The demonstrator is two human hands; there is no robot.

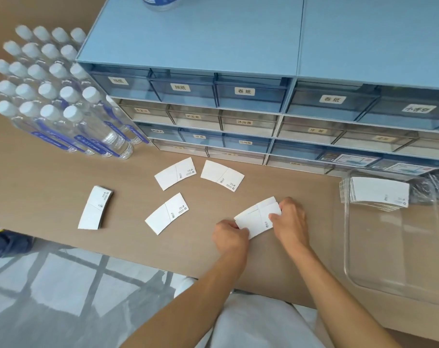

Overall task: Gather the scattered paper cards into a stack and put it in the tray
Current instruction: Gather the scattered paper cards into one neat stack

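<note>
Left hand (229, 234) and right hand (290, 221) each clamp one short end of a few paper cards (257, 218) on the table (62, 177) left of the tray (394, 247); judged light, thin, bendable, slippery; best pinched at edges

The paper cards (258, 217) at lower centre of the frame looked matt white, thin and smooth, with small dark print. The table (50, 177) beneath them had a matt tan surface with faint wood-like grain. At the right edge, the tray (364, 285) was clear, glossy plastic. Across the top, the drawer cabinet (188, 38) had a matt pale-blue top and translucent plastic drawer fronts. At upper left, the bottles (62, 101) were clear, shiny plastic with smooth white caps.
</note>
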